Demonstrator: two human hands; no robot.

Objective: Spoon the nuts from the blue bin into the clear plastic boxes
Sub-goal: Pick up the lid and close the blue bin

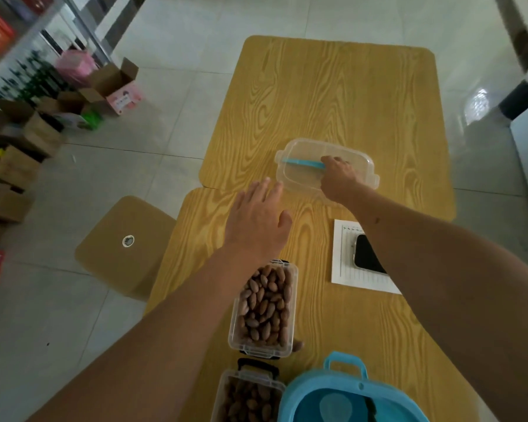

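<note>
My left hand (256, 220) was extended forward over the surface (333, 95), palm down, fingers straight and spread, holding nothing; its fingertips lay just beside the near-left corner of an empty clear box (305, 147). My right hand (337, 178) reached further, into that box, with the fingers curled around one end of a light-blue spoon (299, 162). The spoon's free end pointed left across the box interior.

Closer to me, under my left forearm, stood a clear plastic box filled with nuts (264, 309). A second filled box (247, 397) stood just behind it at the near edge. The blue bin (342, 391) sat immediately right of that second box; I could not tell whether nuts were in it. One loose nut (297, 346) lay on the surface beside the first box.

To the right, a dark phone (368, 254) rested on a white sheet of paper (345, 254), partly covered by my right forearm.

The surface was light wood grain with rounded corners. A stool (125, 245) of matching finish stood on the pale tiled floor (165, 41) at left. Open cardboard cartons (113, 83) and shelving lined the far-left wall.
</note>
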